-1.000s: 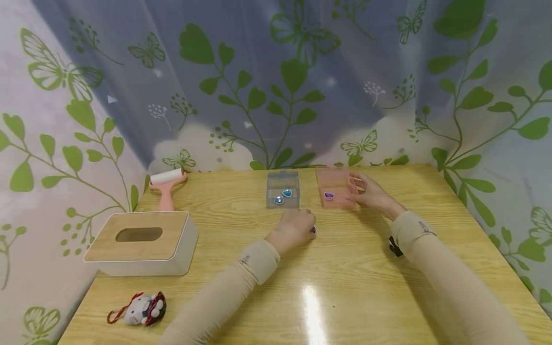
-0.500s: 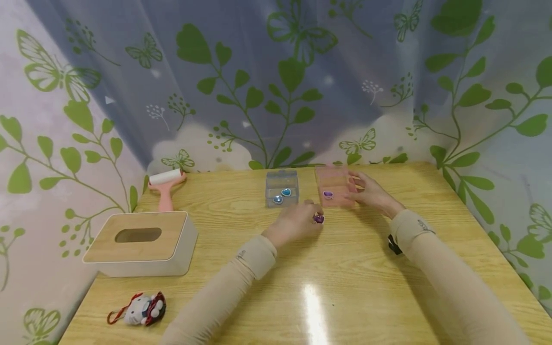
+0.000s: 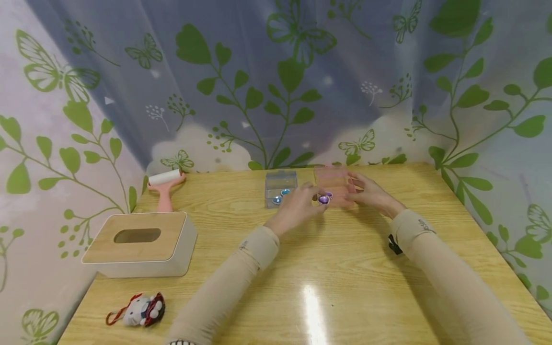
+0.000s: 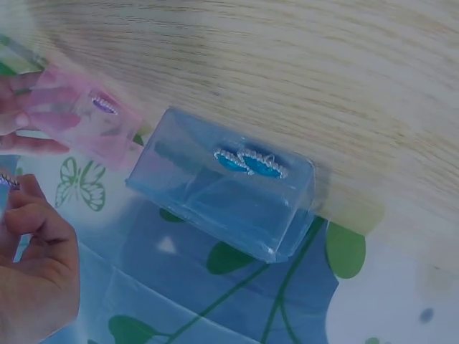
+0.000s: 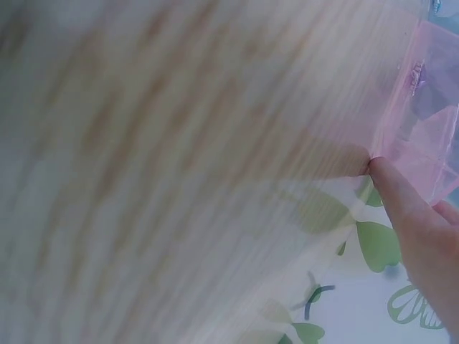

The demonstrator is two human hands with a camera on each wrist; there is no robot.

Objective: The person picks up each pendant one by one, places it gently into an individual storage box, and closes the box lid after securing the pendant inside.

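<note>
My left hand pinches a purple gem with a silvery beaded rim between thumb and fingertips, over the front left of an open pink see-through plastic box. A second purple gem lies inside that box, partly hidden by the held one in the head view. On the right side of the pink box my right hand grips, its thumb at the front corner and its fingers farther back. Left of it stands a bluish see-through box with two blue gems inside, partly covered by my left hand.
A white tissue box with a wooden lid stands at the left, a pink-handled lint roller behind it. Nearer lies a small plush cat charm. A patterned curtain hangs behind the wooden table.
My left hand has moved up and to the right with the purple gem, from the table in front to the pink box. My right hand has stayed at the pink box.
</note>
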